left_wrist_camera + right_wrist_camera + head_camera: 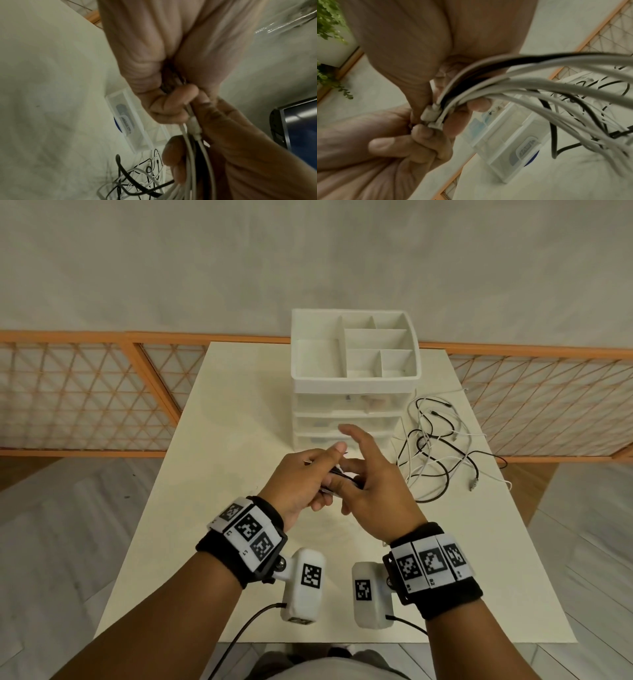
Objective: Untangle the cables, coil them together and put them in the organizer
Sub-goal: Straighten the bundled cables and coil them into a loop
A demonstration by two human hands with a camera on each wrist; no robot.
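Above the middle of the white table (239, 440), both hands meet over a bundle of black and white cables (337, 472). My left hand (322, 470) grips the cable ends, thumb on top; white plugs (431, 115) show between its fingers. The bundle (192, 148) passes between thumb and palm of my right hand (358, 474), whose index finger points forward. The rest of the cables (435, 446) trail off right and lie tangled on the table beside the white organizer (356, 378). Its top tray has several empty compartments, with closed drawers below.
An orange lattice fence (85, 392) runs behind and beside the table. The table's right edge (507, 491) is close to the loose cable ends. A green plant (327, 20) and a dark screen (298, 121) show at the edges of the wrist views.
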